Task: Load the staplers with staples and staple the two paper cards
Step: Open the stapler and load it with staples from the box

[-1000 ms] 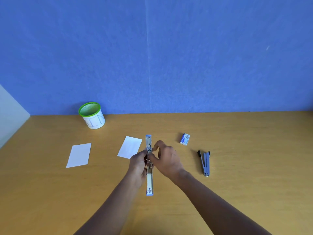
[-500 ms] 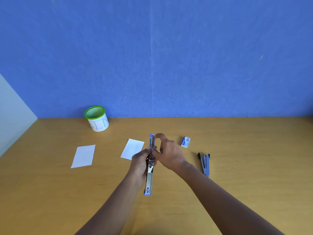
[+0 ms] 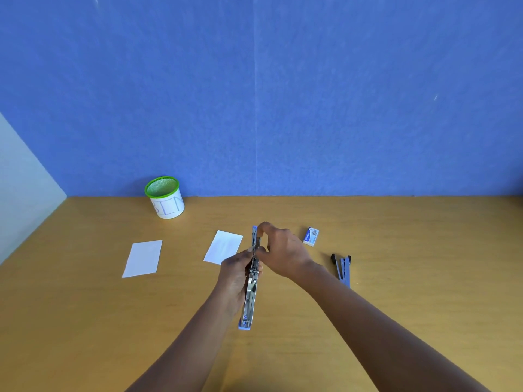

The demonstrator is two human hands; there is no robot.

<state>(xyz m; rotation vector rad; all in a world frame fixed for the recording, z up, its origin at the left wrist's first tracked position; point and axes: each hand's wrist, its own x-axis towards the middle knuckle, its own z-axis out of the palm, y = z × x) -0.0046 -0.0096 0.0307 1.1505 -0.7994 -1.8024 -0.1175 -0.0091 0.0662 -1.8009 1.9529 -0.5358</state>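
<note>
A blue stapler (image 3: pixel 250 295) is unfolded flat, its metal channel facing up, held above the table's middle. My left hand (image 3: pixel 236 274) grips it at the hinge from the left. My right hand (image 3: pixel 281 251) pinches the far half of the stapler between thumb and forefinger. Two white paper cards lie flat: one (image 3: pixel 143 258) to the left, the other (image 3: pixel 223 247) just left of the hands. A small staple box (image 3: pixel 311 236) lies to the right. A second blue stapler (image 3: pixel 343 269) lies further right.
A green-rimmed mesh cup (image 3: pixel 165 197) with a white label stands at the back left against the blue wall. The wooden table (image 3: pixel 424 278) stretches right and toward me. A pale side panel (image 3: pixel 19 179) borders the left.
My right hand has slid away from me along the far half of the stapler, its forefinger now near the far tip. The left hand keeps its grip. The camera tilted slightly.
</note>
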